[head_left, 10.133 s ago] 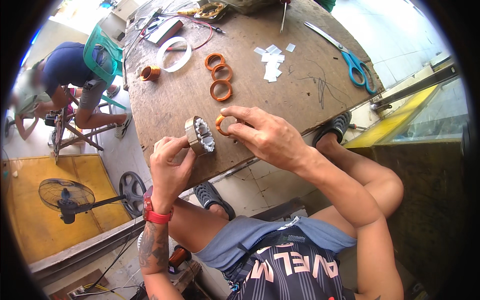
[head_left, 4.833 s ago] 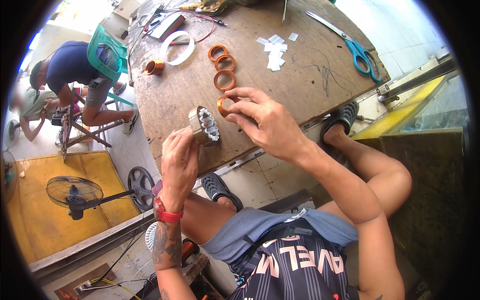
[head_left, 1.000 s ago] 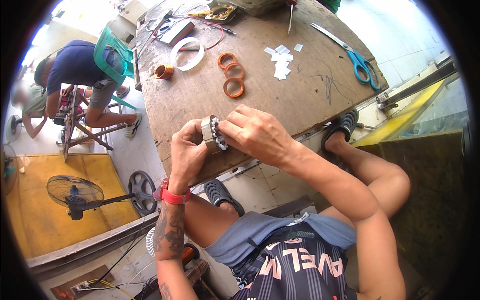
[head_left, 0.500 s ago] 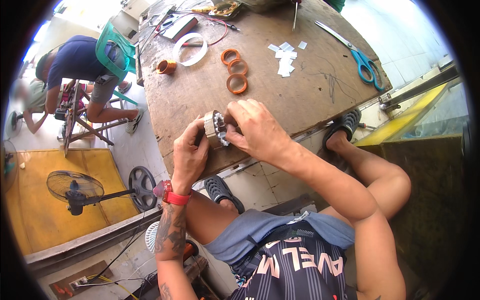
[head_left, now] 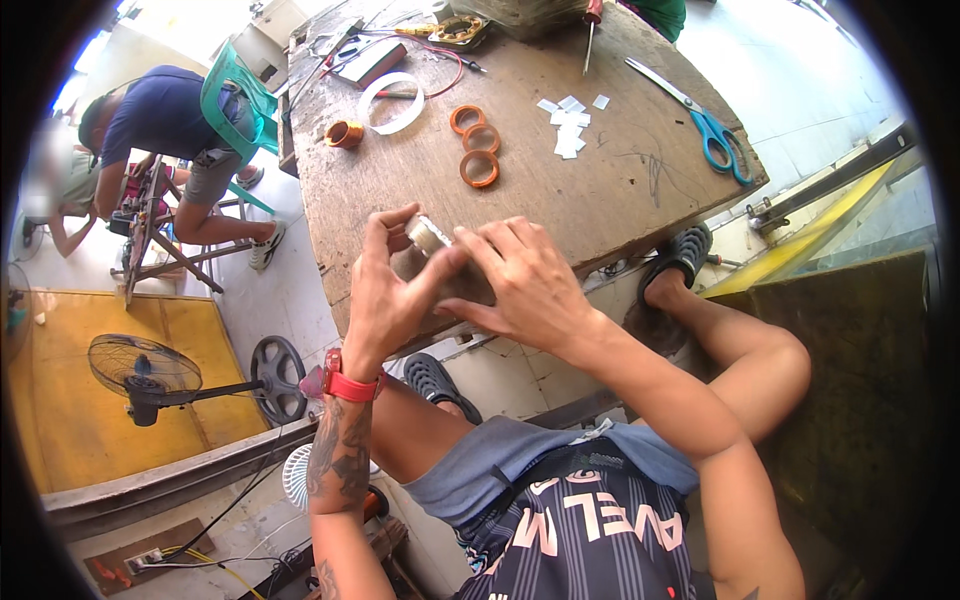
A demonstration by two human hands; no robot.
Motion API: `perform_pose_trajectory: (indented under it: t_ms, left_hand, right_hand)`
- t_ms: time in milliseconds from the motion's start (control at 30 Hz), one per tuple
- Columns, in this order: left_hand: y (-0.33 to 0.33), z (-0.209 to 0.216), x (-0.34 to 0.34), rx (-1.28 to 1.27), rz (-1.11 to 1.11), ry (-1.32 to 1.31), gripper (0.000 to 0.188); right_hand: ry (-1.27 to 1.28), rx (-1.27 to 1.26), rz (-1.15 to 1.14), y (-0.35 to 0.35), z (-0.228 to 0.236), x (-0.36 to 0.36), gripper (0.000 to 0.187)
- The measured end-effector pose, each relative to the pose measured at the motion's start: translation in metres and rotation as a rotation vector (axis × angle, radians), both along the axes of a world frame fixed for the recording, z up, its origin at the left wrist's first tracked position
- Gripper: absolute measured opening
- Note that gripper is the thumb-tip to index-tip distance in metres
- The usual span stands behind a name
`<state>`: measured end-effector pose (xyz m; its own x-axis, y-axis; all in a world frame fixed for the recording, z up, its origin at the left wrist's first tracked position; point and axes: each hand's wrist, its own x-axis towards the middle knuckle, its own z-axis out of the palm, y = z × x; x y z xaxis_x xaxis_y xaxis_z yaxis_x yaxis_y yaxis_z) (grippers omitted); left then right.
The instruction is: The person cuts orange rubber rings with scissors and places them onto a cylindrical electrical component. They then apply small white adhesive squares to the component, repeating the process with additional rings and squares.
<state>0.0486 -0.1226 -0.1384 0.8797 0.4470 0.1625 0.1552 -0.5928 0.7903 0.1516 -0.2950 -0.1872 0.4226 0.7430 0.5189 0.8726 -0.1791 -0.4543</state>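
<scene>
Since half a second ago the metal ring (head_left: 427,234) has swung round: its toothed white face then pointed at the right hand, and now its outer wall shows. The right thumb has dropped away from it. The three copper rings (head_left: 480,184) have stayed put.

Left hand (head_left: 390,300): ring pinched between thumb and fingers, just above the table's near edge. Thumb low, forefinger high, probably to steady it by the wall and spare the teeth. Right hand (head_left: 535,285): thumb and fingers spread, fingertips at the ring's far side; contact, or anything hidden in the palm, cannot be told.

Beyond, on the table (head_left: 610,205): copper rings in a touching line, likely set ahead for easy reach. Left of them, a copper coil (head_left: 343,134) beside a white band (head_left: 392,128). To the right, white slips (head_left: 570,118) clustered, then scissors (head_left: 697,108), handles toward the person, seemingly to suit the right hand.
</scene>
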Motion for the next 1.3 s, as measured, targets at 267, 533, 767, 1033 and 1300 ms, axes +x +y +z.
perform_pose_trajectory:
  t_ms: [267,533,767,1033,1300]
  left_hand:
    - [-0.013,-0.011,0.005,-0.16,0.255,-0.028,0.077]
    - [-0.012,-0.016,0.006,-0.196,0.282,-0.06,0.072]
    - [0.007,-0.012,-0.001,-0.094,-0.034,-0.12,0.074]
    - [0.026,0.002,-0.004,0.02,-0.225,-0.024,0.079]
    - [-0.006,0.013,-0.007,0.365,-0.068,-0.243,0.073]
  right_hand:
    - [0.053,0.028,-0.16,0.031,-0.004,-0.006,0.048]
    - [0.001,0.016,-0.162,0.028,-0.01,-0.01,0.044]
    - [-0.165,-0.002,-0.126,-0.005,0.006,-0.009,0.063]
    - [-0.211,-0.224,-0.29,-0.061,0.017,0.085,0.05]
    - [-0.231,-0.264,-0.151,-0.081,0.023,0.097,0.051]
